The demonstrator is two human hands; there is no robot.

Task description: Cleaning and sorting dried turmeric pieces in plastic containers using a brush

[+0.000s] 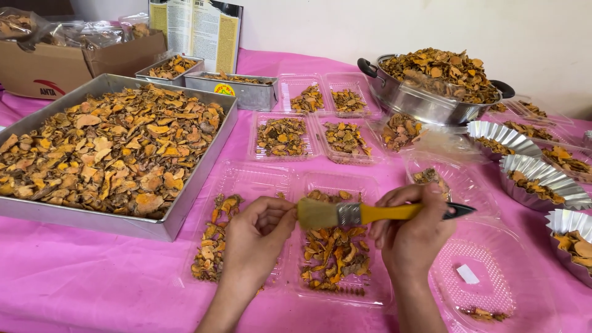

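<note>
Holding a yellow brush (364, 214) in right hand (412, 237) grip, left hand (259, 231) pinching a small piece

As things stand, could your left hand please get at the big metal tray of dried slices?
Probably yes. The left hand is pinching something small at the brush bristles, just beside the big metal tray, whose near corner lies close with nothing between; it would only need to let go first.

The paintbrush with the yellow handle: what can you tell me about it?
The paintbrush has pale bristles, a metal band, a yellow handle and a dark pointed tip. It lies level above a clear tray of dried orange slices. The right hand grips the handle; the left hand is closed at the bristles.
</note>
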